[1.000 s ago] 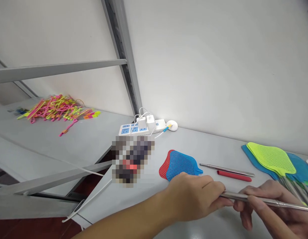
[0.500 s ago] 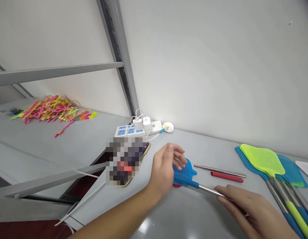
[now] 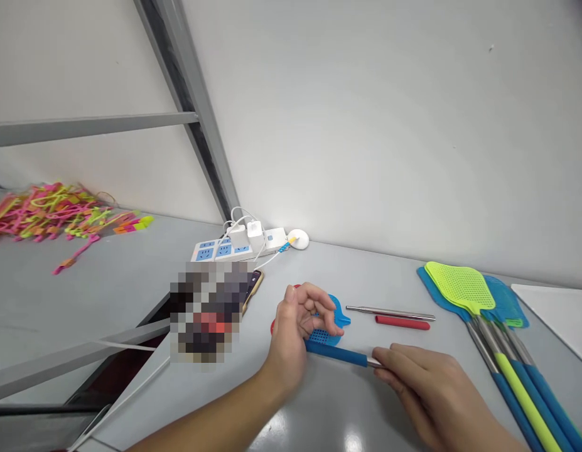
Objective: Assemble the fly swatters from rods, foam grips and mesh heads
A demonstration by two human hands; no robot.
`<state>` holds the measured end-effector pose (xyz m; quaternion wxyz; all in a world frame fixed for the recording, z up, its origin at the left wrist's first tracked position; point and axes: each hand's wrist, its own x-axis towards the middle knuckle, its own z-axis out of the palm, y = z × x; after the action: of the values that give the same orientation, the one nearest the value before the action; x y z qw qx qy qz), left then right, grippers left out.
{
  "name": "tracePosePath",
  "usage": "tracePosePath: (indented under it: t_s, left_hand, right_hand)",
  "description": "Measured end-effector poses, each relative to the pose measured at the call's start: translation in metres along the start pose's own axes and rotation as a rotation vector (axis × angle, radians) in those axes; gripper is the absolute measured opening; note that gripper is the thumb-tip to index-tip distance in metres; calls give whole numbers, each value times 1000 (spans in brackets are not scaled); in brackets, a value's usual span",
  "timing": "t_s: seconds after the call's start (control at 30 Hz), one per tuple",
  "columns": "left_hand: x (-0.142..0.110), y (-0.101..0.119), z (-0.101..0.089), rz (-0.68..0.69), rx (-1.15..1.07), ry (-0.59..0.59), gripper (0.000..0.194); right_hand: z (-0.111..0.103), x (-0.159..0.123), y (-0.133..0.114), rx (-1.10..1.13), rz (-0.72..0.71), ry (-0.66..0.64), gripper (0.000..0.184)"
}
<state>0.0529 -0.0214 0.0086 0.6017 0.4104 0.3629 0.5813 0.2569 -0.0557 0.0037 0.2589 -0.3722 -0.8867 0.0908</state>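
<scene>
My right hand (image 3: 427, 380) is closed around the metal rod of a fly swatter handle, whose blue grip (image 3: 340, 354) points left. The far end of that grip meets the heel of my left palm. My left hand (image 3: 293, 333) is open, with its fingers loosely curled and apart. Under and behind it lies a blue perforated swatter head (image 3: 338, 314), partly covered; edges of a red swatter head (image 3: 272, 326) peek out beside it. A bare telescopic metal rod (image 3: 389, 312) and a red grip tube (image 3: 402, 323) lie just beyond my right hand.
At the right is a stack of fly swatters with a lime head (image 3: 460, 287) on top. A white panel (image 3: 554, 314) lies behind them. Leftward are a power strip (image 3: 276, 240), a blurred-out phone (image 3: 253, 289), a shelf post (image 3: 196, 94) and a pile of colourful strips (image 3: 59, 210).
My right hand has moved left with the handle, bringing the blue grip's end against my left palm. My left fingers have turned and curled. The view has swung right.
</scene>
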Motion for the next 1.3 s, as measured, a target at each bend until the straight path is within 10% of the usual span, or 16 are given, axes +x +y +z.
tracePosePath:
  t_s: [0.13, 0.27, 0.43, 0.63, 0.87, 1.3]
  left_hand:
    - [3, 0, 0, 135, 485, -125, 32]
    - [1, -8, -2, 543, 1066, -536, 31]
    - [5, -10, -9, 442, 1548, -601, 18]
    - [27, 15, -24, 238, 1581, -350, 46]
    - [29, 12, -29, 158, 1550, -471, 103]
    - [23, 26, -18, 287, 1136, -339, 75]
  right_hand:
    - [3, -3, 7, 82, 73, -50, 19]
    - [-1, -5, 12, 108, 105, -31, 20]
    - [-9, -14, 13, 46, 216, 251, 32]
    - [-13, -16, 26, 116, 293, 493, 34]
    - [6, -7, 19, 199, 228, 263, 29]
    - [12, -11, 16, 365, 248, 229, 26]
